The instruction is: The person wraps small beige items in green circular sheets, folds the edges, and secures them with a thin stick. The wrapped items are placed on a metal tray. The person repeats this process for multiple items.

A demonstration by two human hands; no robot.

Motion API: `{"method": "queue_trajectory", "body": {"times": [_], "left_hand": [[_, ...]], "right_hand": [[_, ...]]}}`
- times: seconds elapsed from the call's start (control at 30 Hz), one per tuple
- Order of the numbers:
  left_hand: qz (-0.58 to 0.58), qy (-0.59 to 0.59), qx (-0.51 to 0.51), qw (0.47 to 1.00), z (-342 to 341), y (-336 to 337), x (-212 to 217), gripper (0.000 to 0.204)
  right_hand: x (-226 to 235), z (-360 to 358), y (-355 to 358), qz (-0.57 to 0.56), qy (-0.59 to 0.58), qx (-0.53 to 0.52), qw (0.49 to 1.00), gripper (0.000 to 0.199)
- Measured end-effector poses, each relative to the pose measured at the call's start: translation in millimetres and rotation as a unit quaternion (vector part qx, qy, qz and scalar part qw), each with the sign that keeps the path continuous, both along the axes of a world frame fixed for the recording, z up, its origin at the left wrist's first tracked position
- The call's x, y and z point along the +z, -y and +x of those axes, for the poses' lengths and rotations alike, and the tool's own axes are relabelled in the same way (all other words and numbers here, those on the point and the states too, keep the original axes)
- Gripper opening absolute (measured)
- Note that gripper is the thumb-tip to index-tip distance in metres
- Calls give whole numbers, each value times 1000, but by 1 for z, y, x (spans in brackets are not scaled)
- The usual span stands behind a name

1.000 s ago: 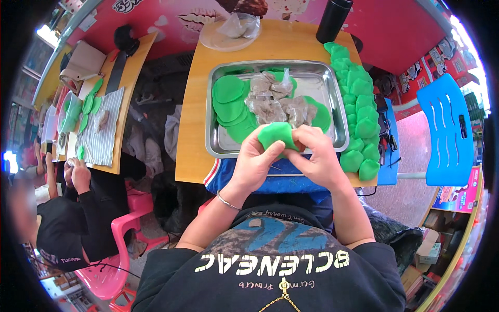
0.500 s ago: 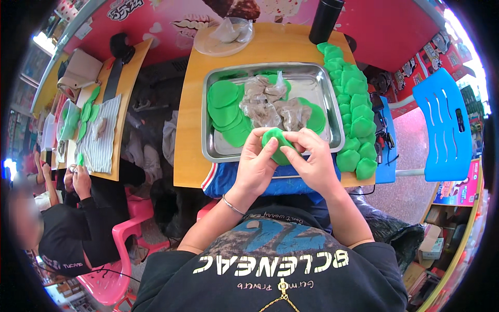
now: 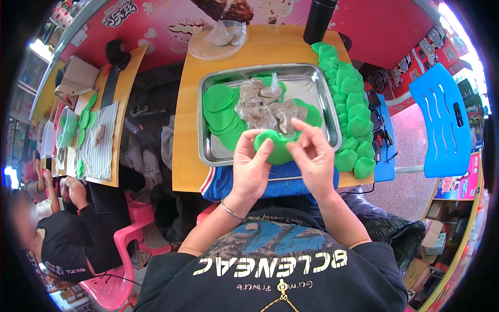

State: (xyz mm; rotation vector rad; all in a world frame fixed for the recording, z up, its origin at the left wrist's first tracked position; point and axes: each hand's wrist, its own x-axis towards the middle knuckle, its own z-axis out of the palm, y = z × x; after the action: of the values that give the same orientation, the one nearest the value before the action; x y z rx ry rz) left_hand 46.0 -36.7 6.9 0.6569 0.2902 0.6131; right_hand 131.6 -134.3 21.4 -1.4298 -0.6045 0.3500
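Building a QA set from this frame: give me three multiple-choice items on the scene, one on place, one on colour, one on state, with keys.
1. Where does the row of finished green dumplings lie?
A. along the table's right edge
B. inside the tray
C. on the blue chair

2. What colour are the flat dough rounds in the metal tray?
A. white
B. green
C. yellow

3. How is the green dough piece held?
A. left hand alone
B. lying free in the tray
C. between both hands

Key: 1 A, they line the orange table right of the tray; 2 B, all bright green; 3 C, left hand and right hand both pinch it.
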Motion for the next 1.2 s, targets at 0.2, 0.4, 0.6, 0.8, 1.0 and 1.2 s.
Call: {"method": "queue_trajectory", "body": {"times": [0.2, 0.4, 0.6, 0.8, 1.0, 1.2], "left_hand": [[27, 3, 4, 1000, -1, 2, -4, 18], [43, 33, 4, 999, -2, 1, -6, 20], [47, 37, 25, 998, -1, -1, -4, 23], [59, 7, 39, 997, -2, -5, -6, 24], [42, 8, 29, 999, -2, -2, -8, 23], [43, 1, 10, 999, -1, -1, -7, 22]], "right_hand": [[-1, 14, -1, -75, 165, 80, 980, 24], [3, 10, 1, -18, 120, 92, 988, 16], [5, 2, -2, -83, 380, 22, 921, 30], [7, -5, -1, -119, 331, -27, 936, 35], [4, 5, 1, -70, 272, 26, 959, 23], [12, 11, 3, -142, 424, -23, 894, 17]]}}
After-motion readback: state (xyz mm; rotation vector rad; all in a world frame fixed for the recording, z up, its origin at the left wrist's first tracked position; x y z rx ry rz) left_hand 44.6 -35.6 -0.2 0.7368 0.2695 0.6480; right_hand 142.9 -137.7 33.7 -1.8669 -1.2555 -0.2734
